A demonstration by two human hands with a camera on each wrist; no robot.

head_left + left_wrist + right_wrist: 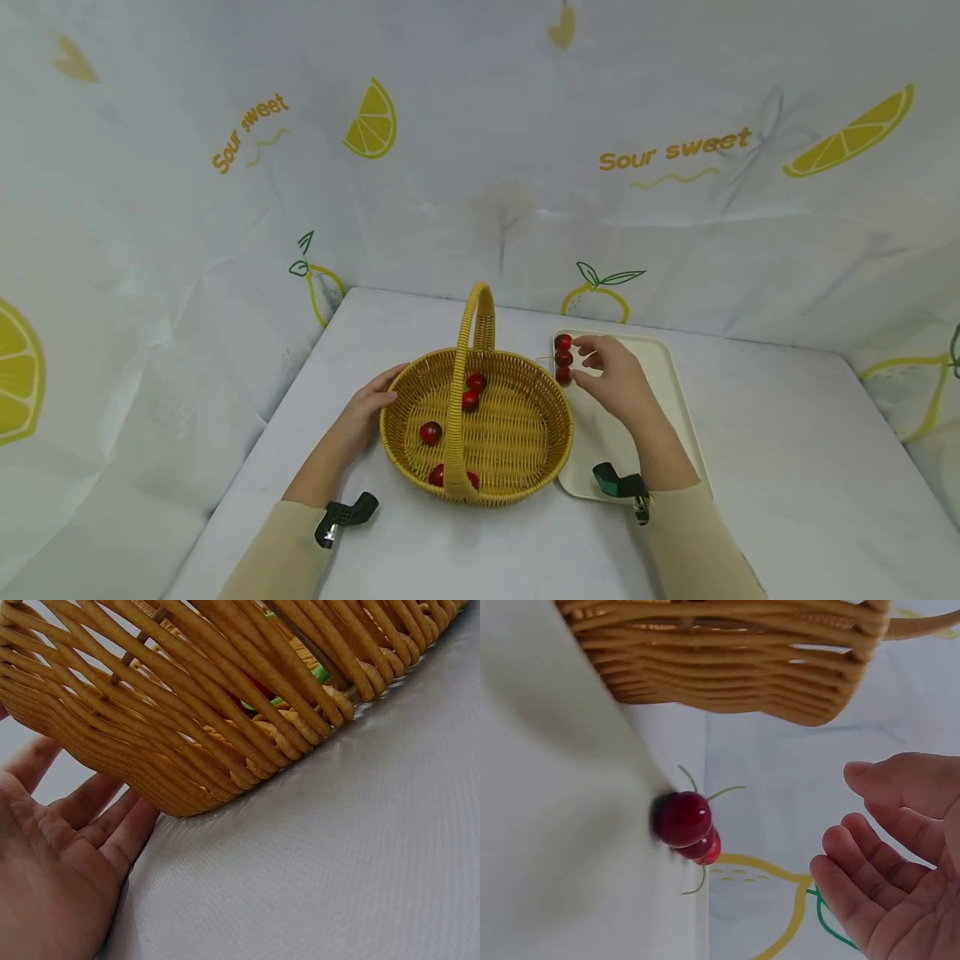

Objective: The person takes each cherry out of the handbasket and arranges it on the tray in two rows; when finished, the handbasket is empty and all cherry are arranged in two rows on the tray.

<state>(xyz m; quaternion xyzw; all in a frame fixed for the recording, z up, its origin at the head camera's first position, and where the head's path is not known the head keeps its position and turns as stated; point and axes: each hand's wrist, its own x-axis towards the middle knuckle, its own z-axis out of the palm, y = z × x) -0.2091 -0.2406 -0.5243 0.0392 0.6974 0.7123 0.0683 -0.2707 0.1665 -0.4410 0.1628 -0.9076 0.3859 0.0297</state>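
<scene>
A yellow wicker basket (517,433) with a tall handle holds several red cherries (431,432). My left hand (367,404) grips its left side, thumb over the rim. In the left wrist view, the fingers of that hand (67,847) lie against the outside of the basket wall (172,720). Three cherries (563,358) with thin green stems stand in a row along the left edge of a cream tray (660,367). My right hand (618,379) is just right of them, thumb and fingers apart. The right wrist view shows a gap between this hand (907,862) and the cherries (682,819).
The tray lies close against the basket's right side. White cloth (795,433) covers the table. A white backdrop with lemon prints (525,167) rises behind and on both sides. The basket handle (455,400) arches up over the middle of the basket.
</scene>
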